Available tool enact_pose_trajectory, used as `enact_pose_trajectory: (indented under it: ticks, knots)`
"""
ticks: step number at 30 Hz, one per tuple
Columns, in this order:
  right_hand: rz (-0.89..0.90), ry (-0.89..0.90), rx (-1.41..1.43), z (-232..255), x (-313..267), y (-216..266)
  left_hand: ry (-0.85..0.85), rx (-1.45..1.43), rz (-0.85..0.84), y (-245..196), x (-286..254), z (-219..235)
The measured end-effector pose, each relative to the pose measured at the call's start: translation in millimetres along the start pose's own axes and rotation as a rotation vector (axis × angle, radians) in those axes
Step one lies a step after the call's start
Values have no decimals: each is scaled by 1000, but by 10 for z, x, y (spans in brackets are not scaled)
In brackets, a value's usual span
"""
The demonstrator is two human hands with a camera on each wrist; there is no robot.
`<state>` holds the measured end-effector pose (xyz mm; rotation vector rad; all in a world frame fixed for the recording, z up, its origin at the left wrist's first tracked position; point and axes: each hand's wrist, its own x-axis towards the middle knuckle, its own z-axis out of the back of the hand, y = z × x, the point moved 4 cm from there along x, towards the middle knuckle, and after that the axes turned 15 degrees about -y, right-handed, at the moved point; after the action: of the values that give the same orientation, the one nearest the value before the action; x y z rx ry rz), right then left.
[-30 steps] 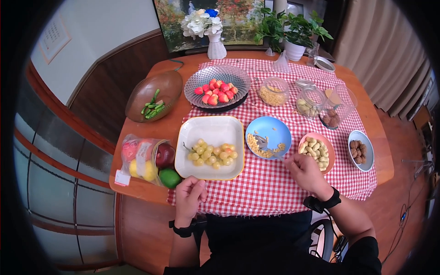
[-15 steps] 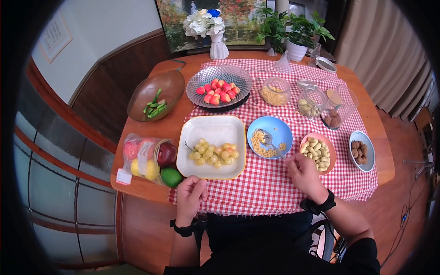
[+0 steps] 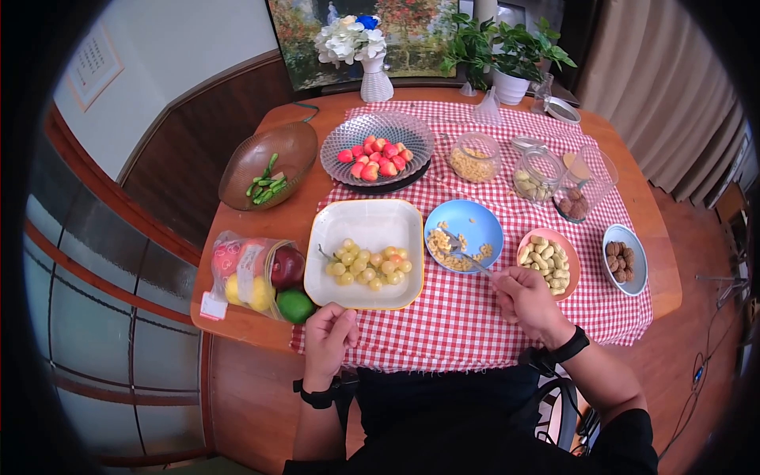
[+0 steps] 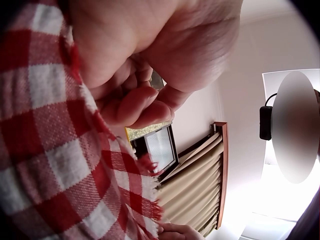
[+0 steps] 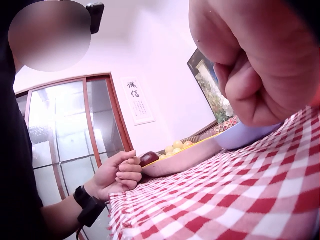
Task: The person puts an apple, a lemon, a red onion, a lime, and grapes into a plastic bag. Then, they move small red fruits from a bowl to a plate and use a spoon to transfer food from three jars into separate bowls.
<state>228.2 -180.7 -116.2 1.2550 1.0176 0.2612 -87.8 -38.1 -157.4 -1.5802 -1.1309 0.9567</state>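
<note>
My right hand (image 3: pixel 529 302) pinches the handle of a metal spoon (image 3: pixel 477 264) at the near right rim of a blue bowl (image 3: pixel 477 218). The spoon's head lies among small yellow pieces (image 3: pixel 443 252) in that bowl. In the right wrist view, the curled fingers (image 5: pixel 245 92) of this hand hide the spoon. My left hand (image 3: pixel 328 342) rests at the table's near edge with loosely curled fingers and holds nothing. Just beyond it stands a white tray (image 3: pixel 360 222) with a bunch of grapes (image 3: pixel 366 264). The left wrist view shows this hand against the checked cloth (image 4: pixel 60 130).
A pink plate of peanuts (image 3: pixel 548 265) and a bowl of walnuts (image 3: pixel 621 261) stand right. Several jars (image 3: pixel 475 158) are behind. A glass bowl of red fruit (image 3: pixel 377 158) and a brown bowl (image 3: pixel 237 174) sit farther back. Left are bagged fruit (image 3: pixel 247 269) and a green fruit (image 3: pixel 294 305).
The spoon's head has moved within the blue bowl, lately toward its near left, and its handle lies lower. My right hand has shifted slightly; the left hand stays put.
</note>
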Motion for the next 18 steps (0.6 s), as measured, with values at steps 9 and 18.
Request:
enact_pose_trajectory:
  ticks: [9,18]
  knots:
    - [74,-23,83,198,-63,308,-4,-9,16,-6,-6,-5]
    - [315,-173,40,484,241,1183,-2,-9,11,-9,-10,-11]
